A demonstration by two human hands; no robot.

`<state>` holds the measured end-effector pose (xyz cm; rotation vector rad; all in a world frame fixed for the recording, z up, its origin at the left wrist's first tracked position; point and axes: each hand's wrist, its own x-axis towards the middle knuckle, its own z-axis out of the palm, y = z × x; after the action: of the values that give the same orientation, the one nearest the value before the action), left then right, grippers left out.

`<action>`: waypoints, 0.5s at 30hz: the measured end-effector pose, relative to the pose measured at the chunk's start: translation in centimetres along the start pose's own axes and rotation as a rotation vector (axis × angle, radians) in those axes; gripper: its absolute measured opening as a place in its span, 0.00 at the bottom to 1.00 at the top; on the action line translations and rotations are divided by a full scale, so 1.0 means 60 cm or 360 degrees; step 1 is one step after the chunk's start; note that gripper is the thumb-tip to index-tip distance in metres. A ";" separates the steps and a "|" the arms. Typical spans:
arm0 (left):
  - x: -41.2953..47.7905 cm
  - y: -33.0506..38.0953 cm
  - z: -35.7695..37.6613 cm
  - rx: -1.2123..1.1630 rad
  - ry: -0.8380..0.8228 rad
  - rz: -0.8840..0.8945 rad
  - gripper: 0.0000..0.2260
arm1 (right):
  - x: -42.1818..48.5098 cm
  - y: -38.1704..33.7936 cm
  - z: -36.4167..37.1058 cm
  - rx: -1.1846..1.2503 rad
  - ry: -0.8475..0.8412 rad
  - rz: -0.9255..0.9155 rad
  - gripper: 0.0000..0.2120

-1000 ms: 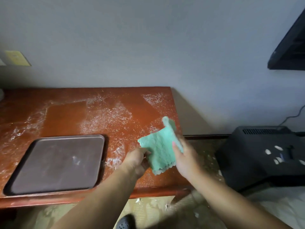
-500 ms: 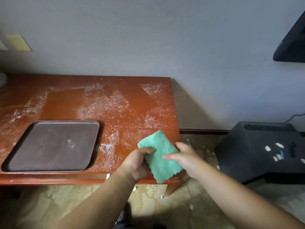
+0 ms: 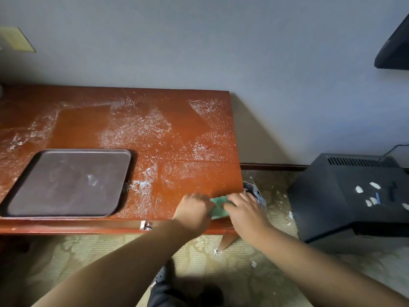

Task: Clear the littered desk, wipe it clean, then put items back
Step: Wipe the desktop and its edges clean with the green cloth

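Your left hand grips the small green cloth at the near right corner of the reddish-brown wooden desk; your right hand seems to pinch its other side. A flat brown rectangular tray sits by the near edge. White powder streaks farther back.

We're in what looks like a hotel or guest rm: low red-brown wood surface vs plain wall, patterned carpet, brown tray, black vented box, wall-mounted screen corner.
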<state>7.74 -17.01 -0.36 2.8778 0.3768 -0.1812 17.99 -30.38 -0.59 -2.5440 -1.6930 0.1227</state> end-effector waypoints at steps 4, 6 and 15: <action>-0.016 0.012 0.043 -0.0567 -0.0137 -0.0158 0.15 | -0.025 -0.002 0.027 0.0453 -0.0272 0.0287 0.16; -0.014 0.015 0.037 -0.0658 -0.0053 -0.0290 0.18 | -0.020 -0.005 0.020 0.0588 -0.0209 0.0444 0.18; 0.007 0.047 0.047 -0.0102 -0.0182 -0.0391 0.13 | -0.014 0.000 0.027 0.0061 -0.0075 0.0364 0.12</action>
<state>8.66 -20.26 -2.51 2.7357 0.7003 -0.3667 17.47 -31.10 -2.16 -2.7173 -1.3933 0.2288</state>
